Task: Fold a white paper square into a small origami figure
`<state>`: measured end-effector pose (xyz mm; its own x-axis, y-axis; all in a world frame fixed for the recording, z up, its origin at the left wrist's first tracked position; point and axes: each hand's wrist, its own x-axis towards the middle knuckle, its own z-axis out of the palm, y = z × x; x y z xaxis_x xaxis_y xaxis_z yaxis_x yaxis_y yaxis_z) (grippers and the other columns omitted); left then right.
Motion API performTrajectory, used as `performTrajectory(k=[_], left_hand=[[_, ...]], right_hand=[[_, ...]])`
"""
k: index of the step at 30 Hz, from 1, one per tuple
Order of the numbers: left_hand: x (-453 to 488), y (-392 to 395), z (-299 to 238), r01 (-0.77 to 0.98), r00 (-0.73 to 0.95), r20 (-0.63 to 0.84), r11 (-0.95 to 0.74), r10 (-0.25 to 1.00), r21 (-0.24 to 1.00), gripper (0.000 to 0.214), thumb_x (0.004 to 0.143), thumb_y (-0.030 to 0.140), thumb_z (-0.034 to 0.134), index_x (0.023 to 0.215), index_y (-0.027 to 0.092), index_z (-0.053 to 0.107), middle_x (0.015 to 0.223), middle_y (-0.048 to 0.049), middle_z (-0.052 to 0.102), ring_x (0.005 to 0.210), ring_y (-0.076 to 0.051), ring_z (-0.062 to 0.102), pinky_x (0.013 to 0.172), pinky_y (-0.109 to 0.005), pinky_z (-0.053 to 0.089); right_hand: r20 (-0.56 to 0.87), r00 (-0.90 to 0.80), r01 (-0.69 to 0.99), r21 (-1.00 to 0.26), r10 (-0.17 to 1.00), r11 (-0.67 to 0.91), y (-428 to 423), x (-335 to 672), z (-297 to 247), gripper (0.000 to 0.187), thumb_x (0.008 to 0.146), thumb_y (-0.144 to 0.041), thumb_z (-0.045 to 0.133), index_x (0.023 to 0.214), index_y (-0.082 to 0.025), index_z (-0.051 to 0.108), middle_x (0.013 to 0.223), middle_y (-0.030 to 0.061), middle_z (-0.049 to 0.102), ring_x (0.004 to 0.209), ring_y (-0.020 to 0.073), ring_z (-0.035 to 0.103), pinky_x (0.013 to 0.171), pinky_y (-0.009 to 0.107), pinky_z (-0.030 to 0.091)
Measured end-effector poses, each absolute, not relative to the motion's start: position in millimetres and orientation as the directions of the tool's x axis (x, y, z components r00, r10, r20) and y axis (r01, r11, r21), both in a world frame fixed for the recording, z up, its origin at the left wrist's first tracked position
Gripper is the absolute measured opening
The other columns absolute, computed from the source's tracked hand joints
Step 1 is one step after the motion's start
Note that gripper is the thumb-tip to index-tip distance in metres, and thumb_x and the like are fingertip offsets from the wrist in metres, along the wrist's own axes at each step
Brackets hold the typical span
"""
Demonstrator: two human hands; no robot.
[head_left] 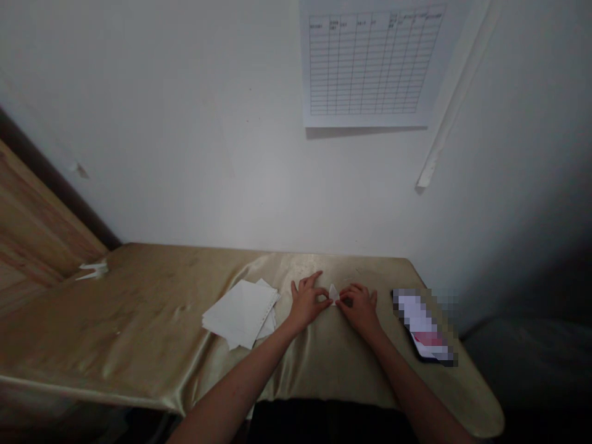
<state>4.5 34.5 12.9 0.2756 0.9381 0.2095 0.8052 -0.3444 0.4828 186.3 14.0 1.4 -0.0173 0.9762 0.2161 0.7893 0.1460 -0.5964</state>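
A small piece of folded white paper (333, 292) with a pointed top sits between my two hands, just above or on the cloth-covered table. My left hand (307, 300) pinches its left side between thumb and index finger, the other fingers spread away. From the right, my right hand (359, 303) pinches the opposite edge, its remaining fingers curled. To the left of my left hand lies a loose stack of white paper sheets (243, 311), its sheets fanned at several angles.
A phone (423, 327), partly pixelated, lies at the right of the table (152, 308), whose satin cloth is wrinkled. White scraps (94, 270) lie at the far left by a wooden panel (37, 228). A printed grid sheet (370, 68) hangs on the wall behind.
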Motion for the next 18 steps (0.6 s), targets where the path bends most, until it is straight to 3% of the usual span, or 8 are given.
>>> performTrajectory(k=[4,10,15,18], left_hand=[[4.5,33.0,13.8,0.808,0.288,0.208,-0.354,0.935,0.471,0.015,0.079,0.037,0.076,0.092,0.033,0.072,0.156,0.0050,0.036,0.138,-0.033,0.034,0.112,-0.073,0.004],[4.5,29.9,18.0,0.804,0.279,0.230,-0.357,0.932,0.475,0.038,0.080,0.035,0.074,0.115,0.034,0.059,0.153,0.0007,0.041,0.136,-0.030,0.038,0.113,-0.072,0.008],[4.6,28.8,15.3,0.805,0.306,0.251,-0.390,0.918,0.447,0.039,0.081,0.035,0.073,0.118,0.041,0.060,0.152,0.0020,0.041,0.136,-0.031,0.037,0.112,-0.073,0.005],[3.8,30.0,11.7,0.815,0.275,0.237,-0.357,0.932,0.457,0.039,0.081,0.039,0.073,0.118,0.037,0.064,0.149,-0.0020,0.046,0.136,-0.031,0.037,0.113,-0.071,0.004]], right_hand=[[0.228,-0.011,0.810,-0.569,0.974,0.143,14.8,186.6,-1.7,0.013,0.083,-0.035,0.058,0.084,-0.025,0.067,0.110,0.0054,0.068,0.124,0.0313,0.043,0.108,0.070,0.005],[0.252,0.029,0.828,-0.548,0.967,0.118,14.3,187.5,-4.8,0.018,0.081,-0.033,0.062,0.097,-0.024,0.062,0.112,0.0061,0.065,0.122,0.0303,0.046,0.111,0.066,0.010],[0.248,0.000,0.852,-0.507,0.969,0.130,13.4,187.9,-4.2,0.014,0.083,-0.035,0.062,0.093,-0.025,0.065,0.113,0.0049,0.065,0.124,0.0312,0.045,0.110,0.065,0.011],[0.253,0.011,0.852,-0.508,0.967,0.123,13.6,188.4,-4.8,0.019,0.083,-0.036,0.063,0.098,-0.025,0.065,0.115,0.0058,0.065,0.123,0.0310,0.046,0.111,0.063,0.011]])
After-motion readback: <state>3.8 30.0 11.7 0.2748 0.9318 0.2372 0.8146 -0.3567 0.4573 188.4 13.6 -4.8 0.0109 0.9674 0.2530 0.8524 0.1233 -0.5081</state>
